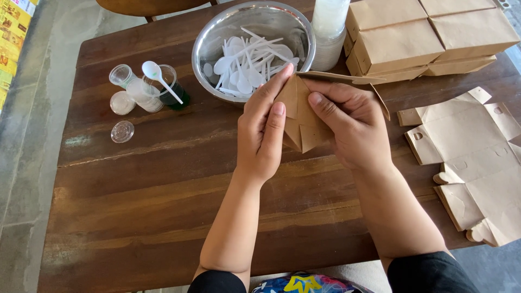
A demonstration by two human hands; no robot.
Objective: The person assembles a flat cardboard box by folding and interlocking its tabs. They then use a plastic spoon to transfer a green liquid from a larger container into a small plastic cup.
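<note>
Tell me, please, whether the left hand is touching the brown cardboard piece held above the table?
Touching. The head view shows the left hand with its fingers pressed flat on the brown cardboard piece, while the right hand grips it from the other side.

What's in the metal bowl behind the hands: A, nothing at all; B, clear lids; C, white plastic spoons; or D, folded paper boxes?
C: the metal bowl holds a heap of white spoons, just behind the brown box that both hands are folding.
</note>
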